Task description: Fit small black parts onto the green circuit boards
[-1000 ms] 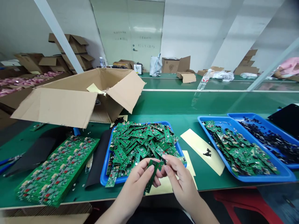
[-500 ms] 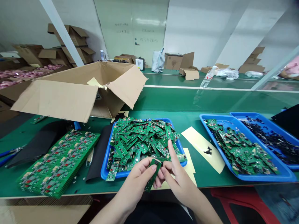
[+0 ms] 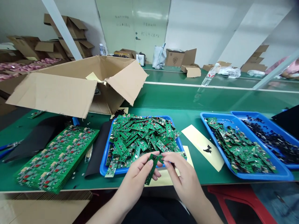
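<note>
A narrow board (image 3: 151,170) hangs over the counter (image 3: 187,118) edge, pinched by the left hand (image 3: 140,177). The right hand (image 3: 184,175) curls its fingers on its top end, before the blue tray (image 3: 104,161) of boards.

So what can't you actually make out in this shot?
All in the head view:
- What the right hand touches at the top of the small board gripped by the left hand: its fingers cover it.
- Door writing: too small to read.
- Inside of the cardboard box: hidden by its flaps.
- Blue-handled tool: cut off by the left edge.
- Black parts in the far blue tray: too small to identify.
</note>
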Tool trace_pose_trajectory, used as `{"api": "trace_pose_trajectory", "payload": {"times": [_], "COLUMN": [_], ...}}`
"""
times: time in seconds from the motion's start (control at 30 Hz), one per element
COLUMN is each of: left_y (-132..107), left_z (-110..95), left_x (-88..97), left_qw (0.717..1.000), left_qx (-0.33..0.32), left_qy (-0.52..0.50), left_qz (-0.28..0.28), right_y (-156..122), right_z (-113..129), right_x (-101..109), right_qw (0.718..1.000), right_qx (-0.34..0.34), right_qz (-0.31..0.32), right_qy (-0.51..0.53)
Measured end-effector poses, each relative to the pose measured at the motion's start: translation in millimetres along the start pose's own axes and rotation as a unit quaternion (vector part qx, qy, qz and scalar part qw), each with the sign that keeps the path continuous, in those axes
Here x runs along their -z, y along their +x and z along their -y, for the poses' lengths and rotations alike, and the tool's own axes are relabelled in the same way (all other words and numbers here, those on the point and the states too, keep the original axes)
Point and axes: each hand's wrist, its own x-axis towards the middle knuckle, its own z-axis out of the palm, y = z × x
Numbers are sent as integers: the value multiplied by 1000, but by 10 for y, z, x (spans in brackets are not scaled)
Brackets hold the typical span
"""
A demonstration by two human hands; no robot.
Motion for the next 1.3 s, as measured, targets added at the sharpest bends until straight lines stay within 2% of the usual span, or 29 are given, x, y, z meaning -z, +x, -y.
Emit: {"api": "trace_pose_trajectory", "payload": {"times": [0.1, 0.23, 0.57, 0.77, 1.03, 1.17, 1.3], "left_y": [-16, -25, -12, 20, 19, 16, -30], "left_z": [23, 12, 29, 54, 76, 41, -1], "left_x": [-55, -96, -89, -94, -82, -91, -121], "left_qw": [1000, 1000, 999, 998, 996, 998, 995], "left_qx": [1, -5, -28, -43, -72, -52, 30], "left_qy": [-14, -11, 18, 36, 53, 21, -91], "left_qz": [7, -6, -3, -2, 6, 0, 4], "right_y": [16, 30, 56, 79, 28, 24, 36], "right_z": [55, 54, 99, 141, 154, 162, 183], "right_x": [-29, -41, -43, -41, -94, -108, -90], "right_qw": [998, 994, 977, 970, 970, 970, 968], "right_qx": [32, 70, 147, 164, 139, 138, 122], "right_qz": [-9, 11, -16, -27, -79, -77, -89], "right_qy": [-55, -82, -155, -178, -182, -184, -202]}}
